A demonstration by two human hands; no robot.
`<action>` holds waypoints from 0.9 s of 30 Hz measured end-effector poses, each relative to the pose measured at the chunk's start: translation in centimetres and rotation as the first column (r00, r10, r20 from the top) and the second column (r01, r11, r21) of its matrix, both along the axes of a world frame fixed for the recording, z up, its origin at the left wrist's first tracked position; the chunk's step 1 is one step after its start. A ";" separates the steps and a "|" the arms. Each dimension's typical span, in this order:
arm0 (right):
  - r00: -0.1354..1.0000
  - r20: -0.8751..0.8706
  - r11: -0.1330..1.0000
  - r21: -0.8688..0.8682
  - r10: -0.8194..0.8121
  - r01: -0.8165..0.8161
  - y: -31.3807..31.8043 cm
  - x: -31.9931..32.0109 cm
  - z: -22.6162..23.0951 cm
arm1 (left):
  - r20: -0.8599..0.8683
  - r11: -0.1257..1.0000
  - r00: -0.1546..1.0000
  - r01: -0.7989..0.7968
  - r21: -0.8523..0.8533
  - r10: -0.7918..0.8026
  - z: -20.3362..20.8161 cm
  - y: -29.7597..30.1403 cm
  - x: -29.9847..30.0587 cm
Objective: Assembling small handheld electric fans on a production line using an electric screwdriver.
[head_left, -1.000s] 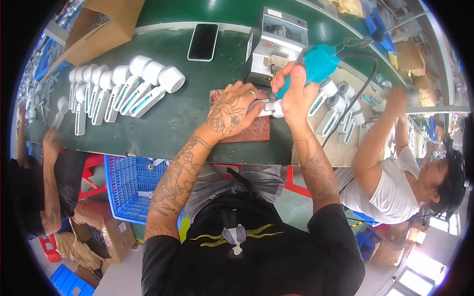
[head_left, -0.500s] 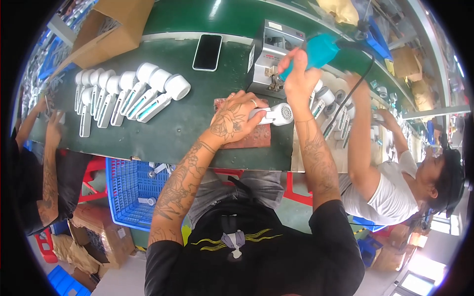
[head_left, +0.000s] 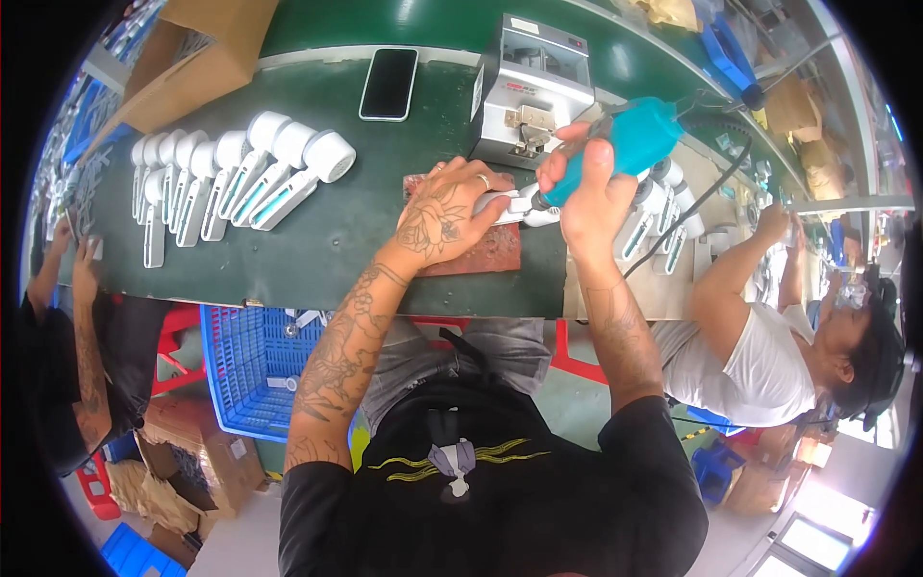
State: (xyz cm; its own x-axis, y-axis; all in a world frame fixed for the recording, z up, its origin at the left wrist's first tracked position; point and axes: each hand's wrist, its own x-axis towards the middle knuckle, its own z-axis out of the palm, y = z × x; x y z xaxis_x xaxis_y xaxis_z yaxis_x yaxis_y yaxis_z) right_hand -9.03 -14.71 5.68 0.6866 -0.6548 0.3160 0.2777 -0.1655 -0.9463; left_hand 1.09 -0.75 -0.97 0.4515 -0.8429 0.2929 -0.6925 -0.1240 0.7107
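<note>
Two hands busy: our left hand (head_left: 452, 213) pins white plastic handheld unit (head_left: 519, 205) on reddish mat (head_left: 490, 252), green worktop (head_left: 336, 231); right hand (head_left: 588, 188) grips turquoise electric screwdriver (head_left: 635, 142), tip at unit. Screw-fastening step, we judge; next calls for steady bit alignment.

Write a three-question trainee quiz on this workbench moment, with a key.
1. True or false: the right hand holds a turquoise power screwdriver.
2. What does the left hand press onto the reddish mat?
A) a white handheld part
B) the black phone
C) a cardboard box
3. Fill in: the row of finished white parts lies on the person's ____ side of the green bench.

Key: 1 true; 2 A; 3 left.
</note>
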 end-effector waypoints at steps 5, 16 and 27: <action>0.998 0.014 0.998 0.006 0.055 -0.055 -0.1 0.1 -1.3 | 0.028 0.999 0.999 -0.015 -0.052 0.017 -0.6 -0.3 0.3; 0.973 0.207 0.988 0.096 0.099 -0.121 -0.5 -1.0 -4.1 | 0.123 0.997 0.992 0.006 -0.075 0.003 0.1 -0.1 -0.6; 0.916 0.400 0.942 0.295 0.031 -0.161 0.8 -4.7 0.1 | 0.519 0.995 0.850 -0.045 -0.094 0.087 -0.6 4.8 -4.0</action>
